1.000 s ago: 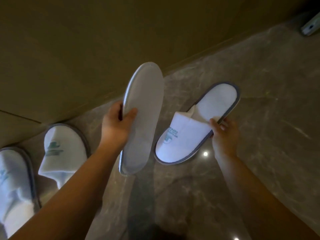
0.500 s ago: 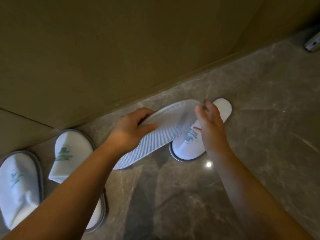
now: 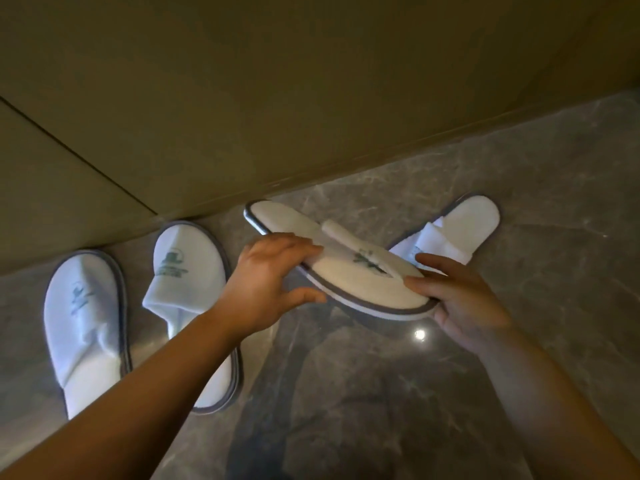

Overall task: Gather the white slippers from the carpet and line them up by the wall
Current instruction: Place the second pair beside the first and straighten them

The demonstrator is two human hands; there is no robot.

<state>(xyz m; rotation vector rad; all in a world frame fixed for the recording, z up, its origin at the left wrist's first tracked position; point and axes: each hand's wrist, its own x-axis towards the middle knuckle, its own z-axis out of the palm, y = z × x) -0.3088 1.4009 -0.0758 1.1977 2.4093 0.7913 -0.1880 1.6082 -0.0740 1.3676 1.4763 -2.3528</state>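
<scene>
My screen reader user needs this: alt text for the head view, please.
Both hands, left and right, hold one white slipper above a marble floor. Three more slippers lie near the wall: two at left, one behind it at right.

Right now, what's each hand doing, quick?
Left hand: gripping the heel half of the lifted slipper.
Right hand: holding the same slipper's toe end.

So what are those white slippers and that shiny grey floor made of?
The white slipper held in both hands looks like soft terry-type cloth with a matte, fuzzy surface, grey fabric edging and a thin pale sole, probably foam. The glossy grey veined floor looks like polished marble or marble-look tile, since it mirrors a ceiling light.
</scene>
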